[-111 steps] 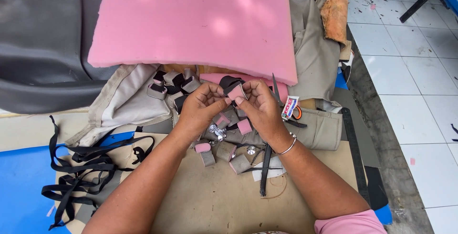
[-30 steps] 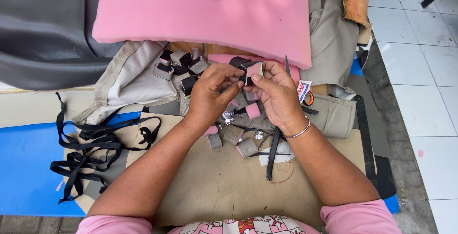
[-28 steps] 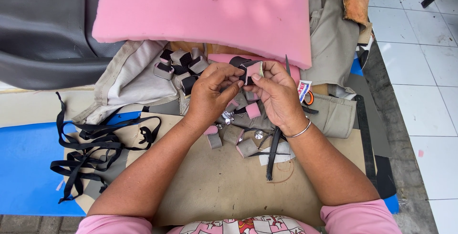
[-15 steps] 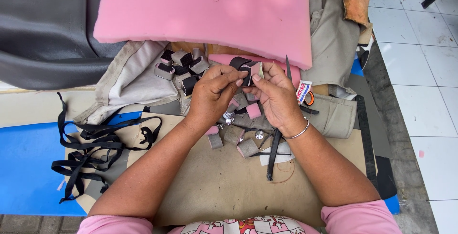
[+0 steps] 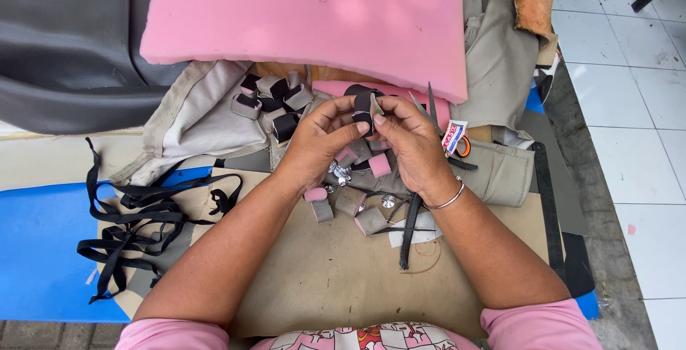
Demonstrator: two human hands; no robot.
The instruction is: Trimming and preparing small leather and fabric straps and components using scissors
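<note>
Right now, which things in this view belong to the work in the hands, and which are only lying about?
In the work:
- left hand and right hand, together holding a small black and beige piece
- similar small pieces below the hands

Lying about:
- pink foam slab
- black straps
- dark grey sheet
- beige cover

Pink foam slab (image 5: 314, 21) at 12 o'clock: matt, porous. Grey sheet (image 5: 64, 43) at 10 o'clock: leather-like, faint sheen. Black straps (image 5: 136, 214) at 9 o'clock: woven webbing, matt. Bangle (image 5: 450, 198): shiny metal. Beige cloth (image 5: 193, 118): matt.
</note>
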